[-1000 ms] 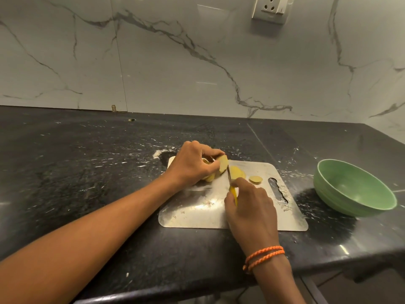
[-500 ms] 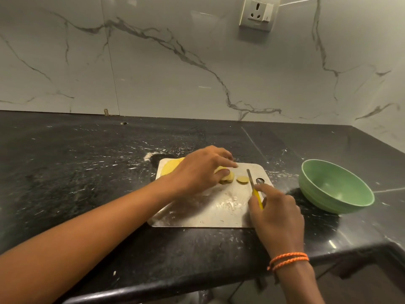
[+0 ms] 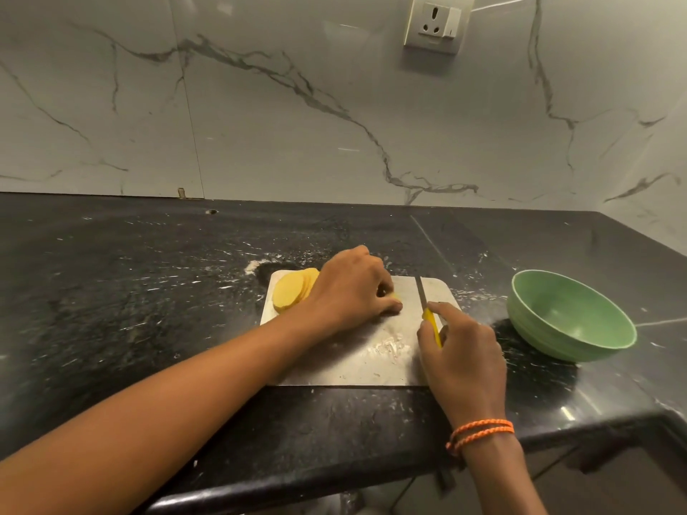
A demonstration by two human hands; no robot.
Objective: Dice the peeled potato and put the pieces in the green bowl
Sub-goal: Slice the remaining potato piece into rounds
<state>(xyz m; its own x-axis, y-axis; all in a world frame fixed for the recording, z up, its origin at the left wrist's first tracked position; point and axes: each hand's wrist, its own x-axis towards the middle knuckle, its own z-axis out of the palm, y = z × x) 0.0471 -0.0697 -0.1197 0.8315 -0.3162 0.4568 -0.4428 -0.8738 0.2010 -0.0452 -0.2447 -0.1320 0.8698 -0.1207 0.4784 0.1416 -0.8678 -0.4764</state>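
A steel cutting board (image 3: 357,366) lies on the black counter. At its far left corner leans a stack of yellow potato slices (image 3: 292,291). My left hand (image 3: 353,291) lies over the board's far middle, fingers curled down on small potato slices that are mostly hidden beneath it. My right hand (image 3: 461,358) grips a yellow-handled knife (image 3: 427,314) at the board's right side, blade pointing away and clear of the potato. The green bowl (image 3: 572,314) sits to the right of the board and looks empty.
The black stone counter (image 3: 148,291) is streaked with white marks and meets marble walls behind and to the right. A wall socket (image 3: 436,24) is high on the back wall. The counter's front edge runs just below the board.
The knife has moved right, away from the potato, and no longer cuts. My left hand has shifted right over the loose slices, uncovering the slice stack at the board's left corner.
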